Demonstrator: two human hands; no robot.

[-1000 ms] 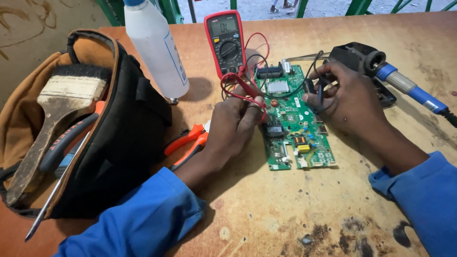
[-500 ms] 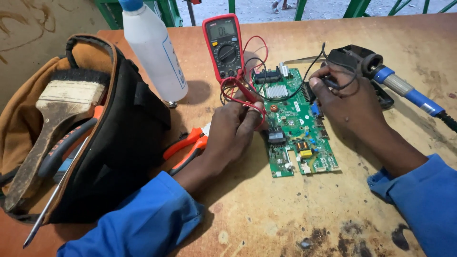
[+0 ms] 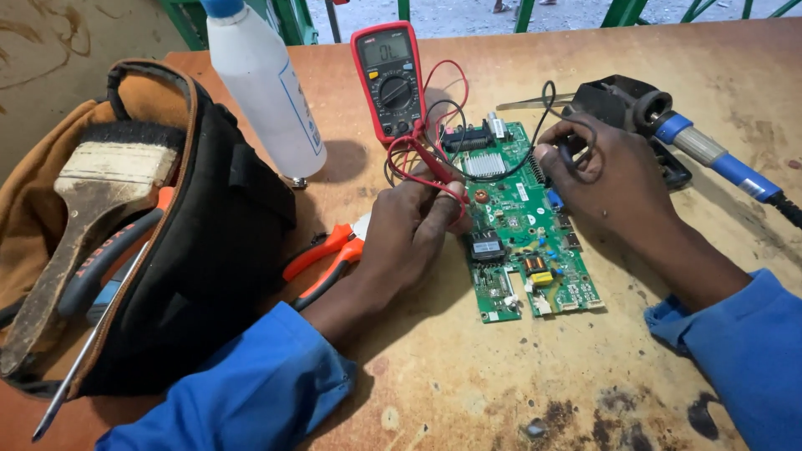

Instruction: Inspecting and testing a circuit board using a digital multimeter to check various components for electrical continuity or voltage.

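The green circuit board (image 3: 518, 225) lies flat on the table (image 3: 501, 384), long axis running away from you, between your 2 hands. Your left hand (image 3: 413, 230) pinches the red probe (image 3: 430, 163) at its left edge; your right hand (image 3: 610, 179) grips the black probe at its top right.
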